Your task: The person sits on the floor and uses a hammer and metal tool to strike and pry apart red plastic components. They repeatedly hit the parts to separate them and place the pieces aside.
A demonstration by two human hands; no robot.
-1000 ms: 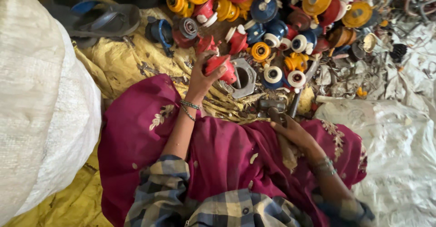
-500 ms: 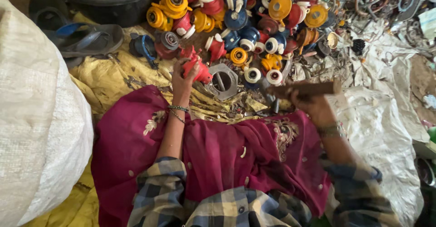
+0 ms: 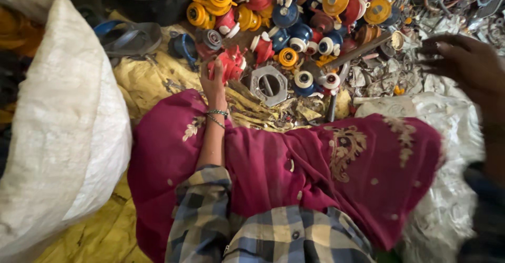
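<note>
Fingers of left hand (image 3: 214,81) closed around red plastic part (image 3: 227,65); right hand (image 3: 465,65) blurred at 2 o'clock, grip unclear. Grey hexagonal plate (image 3: 269,85) beside, colourful pile (image 3: 294,10) at 12 o'clock.

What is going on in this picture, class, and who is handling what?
A person sits on the ground in a magenta embroidered garment before a heap of coloured plastic parts in red, yellow, blue and orange. The left hand grips a red plastic part at the near edge of the heap. The right hand is raised at the right, blurred, over scrap metal and wire; whether it holds anything cannot be told. A grey hexagonal metal piece lies beside the red part, and a large white woven sack stands at the left.
</note>
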